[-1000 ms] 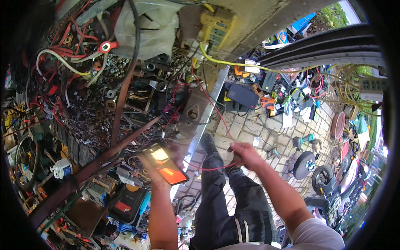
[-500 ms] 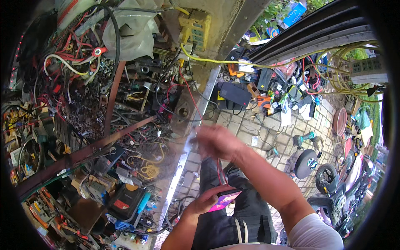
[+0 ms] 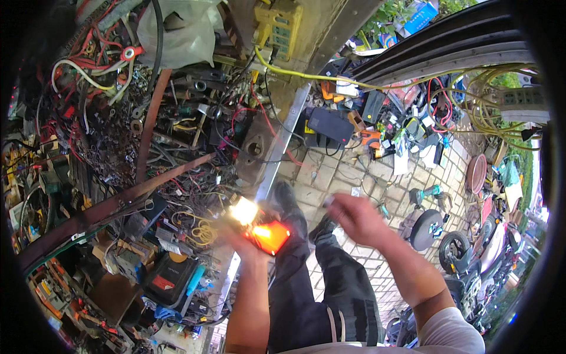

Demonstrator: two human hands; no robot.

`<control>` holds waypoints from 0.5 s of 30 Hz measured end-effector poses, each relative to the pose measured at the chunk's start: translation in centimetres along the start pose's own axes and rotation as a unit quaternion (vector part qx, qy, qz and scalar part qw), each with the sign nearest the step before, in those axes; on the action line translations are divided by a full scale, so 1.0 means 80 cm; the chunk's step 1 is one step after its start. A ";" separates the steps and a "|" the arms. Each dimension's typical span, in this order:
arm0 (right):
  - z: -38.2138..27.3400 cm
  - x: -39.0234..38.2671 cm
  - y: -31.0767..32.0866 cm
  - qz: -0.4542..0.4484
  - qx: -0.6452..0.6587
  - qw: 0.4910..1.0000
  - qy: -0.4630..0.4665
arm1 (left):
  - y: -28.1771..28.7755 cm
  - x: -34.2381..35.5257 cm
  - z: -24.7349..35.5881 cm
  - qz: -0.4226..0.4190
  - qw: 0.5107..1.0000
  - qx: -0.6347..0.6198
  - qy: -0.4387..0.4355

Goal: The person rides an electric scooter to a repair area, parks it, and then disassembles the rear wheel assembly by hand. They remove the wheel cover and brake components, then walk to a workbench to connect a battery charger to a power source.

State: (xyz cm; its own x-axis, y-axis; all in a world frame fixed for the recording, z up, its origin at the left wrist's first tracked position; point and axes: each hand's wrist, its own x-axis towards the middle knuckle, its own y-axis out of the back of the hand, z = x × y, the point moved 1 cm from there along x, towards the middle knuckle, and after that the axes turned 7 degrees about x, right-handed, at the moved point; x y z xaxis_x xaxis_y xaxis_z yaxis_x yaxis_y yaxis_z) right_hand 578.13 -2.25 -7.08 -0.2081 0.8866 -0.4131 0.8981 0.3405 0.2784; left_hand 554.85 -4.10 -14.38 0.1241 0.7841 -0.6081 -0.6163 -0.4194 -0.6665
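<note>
My left hand [image 3: 240,237], blurred by motion, is closed around a dark-edged thing with a glowing orange-red face [image 3: 271,237]. An intense white-yellow light [image 3: 243,210] shines right beside it, and the glare hides what kind of thing this is. Over the paving, my right hand [image 3: 355,219] has its fingers pinched together. Something small and pale shows at its fingertips, too blurred to name. A thin red wire [image 3: 272,131] hangs from the cluttered bench and ends loosely in a curl above the paving, apart from both hands.
A metal-edged bench [image 3: 268,186] on my left carries tangled wires and tools. A yellow socket strip [image 3: 280,29] feeds a yellow cable. Beyond lie a black case [image 3: 330,127], a teal power tool [image 3: 425,194], a wheel [image 3: 429,230] and a motorcycle [image 3: 501,242].
My left hand has moved up and left; its thing went from a pink face to glowing orange-red beside a bright light. My right hand moved right, away from the bench edge. The red wire hangs loose.
</note>
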 end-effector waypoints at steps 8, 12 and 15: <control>0.001 -0.027 -0.097 -0.051 0.216 0.970 -0.099 | -0.038 0.047 0.021 0.002 0.995 -0.093 -0.025; -0.003 -0.025 -0.113 0.023 0.249 0.959 -0.133 | -0.044 0.050 0.020 -0.006 0.996 -0.081 -0.036; -0.006 -0.020 -0.124 0.044 0.255 0.955 -0.147 | -0.043 0.050 0.020 -0.011 0.997 -0.070 -0.039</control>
State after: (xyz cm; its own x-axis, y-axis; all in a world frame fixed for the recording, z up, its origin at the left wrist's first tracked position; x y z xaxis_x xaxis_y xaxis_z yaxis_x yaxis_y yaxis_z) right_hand 569.35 -6.90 -8.80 -0.0725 0.7530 -0.6540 0.9946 0.0057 -0.1038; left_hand 556.25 1.24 -13.84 0.0719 0.8252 -0.5603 -0.4991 -0.4566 -0.7365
